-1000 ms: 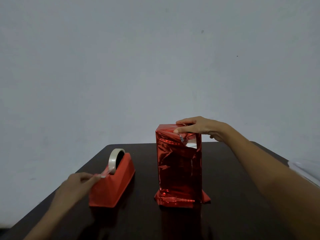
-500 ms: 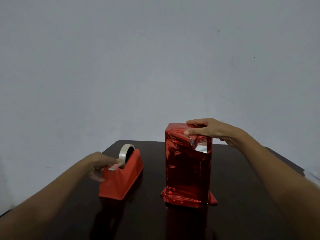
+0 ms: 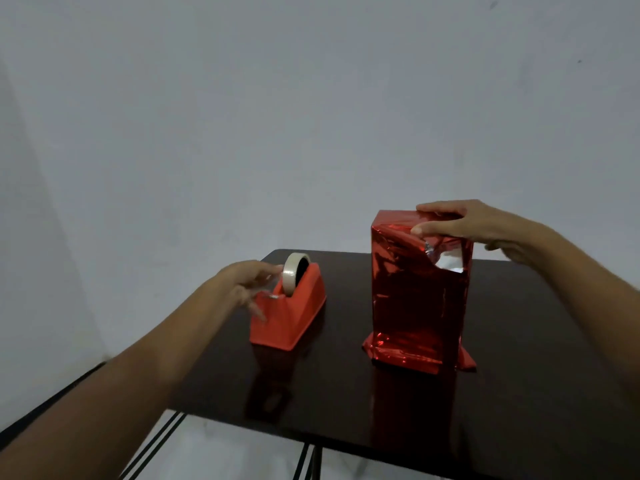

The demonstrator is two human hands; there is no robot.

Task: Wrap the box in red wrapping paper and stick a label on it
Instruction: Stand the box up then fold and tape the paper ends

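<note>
A: Logging my view from the head camera. Largest item first: the dark glossy rectangular table (image 3: 519, 393), with the plain grey wall (image 3: 311, 116) behind it.

B: And the task item?

A: The tall upright box wrapped in shiny red foil paper (image 3: 415, 299) stands on the table right of centre. The paper flares out at its base, and near the top right of the near face a flap is folded back, showing a silver underside.

B: Right hand?

A: The right hand (image 3: 474, 225) rests over the box's top, thumb pressing the loose paper on the near face, fingers laid along the top edge.

B: Next down in size?

A: The red wedge-shaped plastic tape dispenser (image 3: 291, 317), left of the box and well apart from it, carrying a pale roll of tape (image 3: 294, 277).

B: Left hand?

A: The left hand (image 3: 247, 285) is at the dispenser's left side, fingers loosely spread by the roll. I cannot tell whether it holds any tape.
</note>
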